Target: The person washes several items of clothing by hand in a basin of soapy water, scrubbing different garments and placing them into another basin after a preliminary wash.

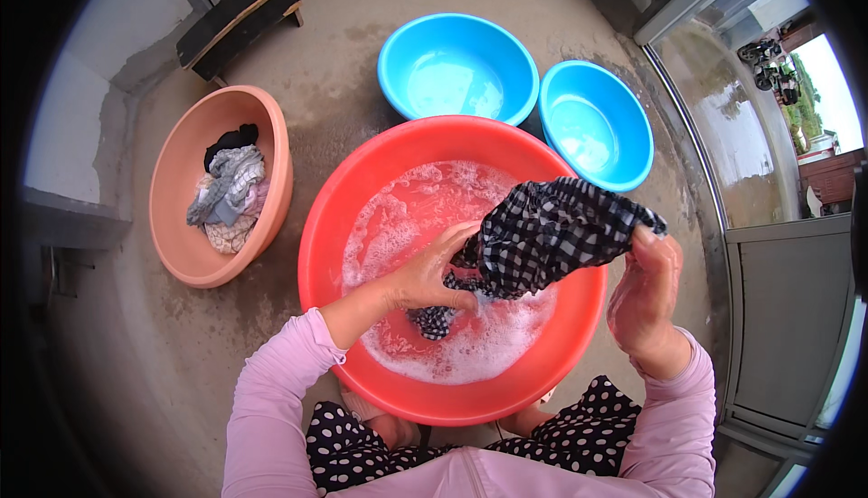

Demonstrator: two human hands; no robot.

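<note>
A wet black-and-white checkered cloth (551, 236) is stretched between my two hands above a large red basin (316, 263). My right hand (646, 290) pinches its far end, past the basin's right rim. Around the bunched left part, my left hand (429, 272) holds the fabric between thumb and curled fingers; its fingertips are partly hidden by the cloth. A lower end of the cloth hangs from my left hand to the foamy water (425, 367) in the basin.
An orange basin (167, 236) on the left contains a pile of clothes (235, 186). Two blue basins (497, 37) (633, 118) stand beyond the red one. A dark bench (240, 23) is at the back left, and a doorway with a metal track (692, 118) lies to the right.
</note>
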